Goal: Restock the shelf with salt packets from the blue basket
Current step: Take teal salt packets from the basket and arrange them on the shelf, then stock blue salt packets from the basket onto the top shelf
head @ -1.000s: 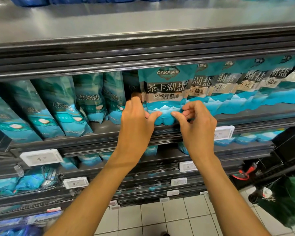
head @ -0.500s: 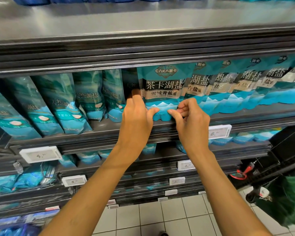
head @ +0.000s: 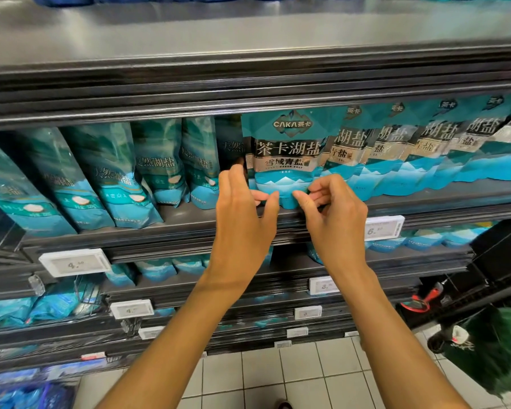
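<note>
While both forearms reach up from the bottom of the view, left hand (head: 242, 222) and right hand (head: 334, 214) raised side by side at the front edge of the shelf (head: 189, 222), close together but apart. Left hand: thumb and a fingertip pinching the lower left corner of the front salt packet (head: 286, 154), the other fingers extended upward along the packet's left edge. Right hand: fingers curled, thumb and fingertips pinching the packet's lower right corner. Packet upright, face forward, base at the shelf lip, directly above and between the two hands.

Just right of the right hand, a white price tag (head: 384, 228) clipped to the shelf edge. Well left of and below the left hand, another price tag (head: 74, 262) on the same edge. Below the hands, lower shelf levels with more blue packets and small tags, then pale floor tiles (head: 278, 376). Far below and right of the right hand, a dark green bag (head: 490, 349).

Behind the held packet and stretching away to the right of the right hand, a row of matching packets (head: 425, 149), overlapped. Left of the left hand, a row of leaning teal packets (head: 112, 178) with a different print. Above both hands, the grey upper shelf (head: 248, 39). Blue basket not identifiable.
</note>
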Motion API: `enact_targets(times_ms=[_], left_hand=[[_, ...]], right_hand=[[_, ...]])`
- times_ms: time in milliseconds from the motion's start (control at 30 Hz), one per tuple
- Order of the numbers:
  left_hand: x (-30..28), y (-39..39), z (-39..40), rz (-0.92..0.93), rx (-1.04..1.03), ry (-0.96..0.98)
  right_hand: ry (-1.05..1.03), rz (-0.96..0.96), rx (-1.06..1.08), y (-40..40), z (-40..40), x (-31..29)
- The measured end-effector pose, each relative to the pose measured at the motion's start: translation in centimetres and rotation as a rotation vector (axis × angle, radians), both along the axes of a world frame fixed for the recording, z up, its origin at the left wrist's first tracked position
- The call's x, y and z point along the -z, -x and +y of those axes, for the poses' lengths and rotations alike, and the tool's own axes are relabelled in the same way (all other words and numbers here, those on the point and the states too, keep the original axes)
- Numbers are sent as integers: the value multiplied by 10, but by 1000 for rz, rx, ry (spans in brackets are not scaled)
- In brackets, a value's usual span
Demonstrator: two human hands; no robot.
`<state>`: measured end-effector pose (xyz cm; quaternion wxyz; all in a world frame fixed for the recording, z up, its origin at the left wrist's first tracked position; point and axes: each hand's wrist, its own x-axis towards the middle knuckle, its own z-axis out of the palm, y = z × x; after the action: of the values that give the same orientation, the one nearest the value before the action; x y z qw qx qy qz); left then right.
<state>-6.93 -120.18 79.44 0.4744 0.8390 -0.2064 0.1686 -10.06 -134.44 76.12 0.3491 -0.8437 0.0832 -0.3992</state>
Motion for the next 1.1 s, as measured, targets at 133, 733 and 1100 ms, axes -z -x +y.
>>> enact_targets(times_ms=[133,733,1100], left_hand=[[3,5,5,1,-9,55],[112,88,171,439,-191,553],[187,225,257,601,-738,604]], right_hand=[[-34,-20,-7,3,1,-1],[-621,361,-521,85,75,64],[-710,894,-714,153,132,158]])
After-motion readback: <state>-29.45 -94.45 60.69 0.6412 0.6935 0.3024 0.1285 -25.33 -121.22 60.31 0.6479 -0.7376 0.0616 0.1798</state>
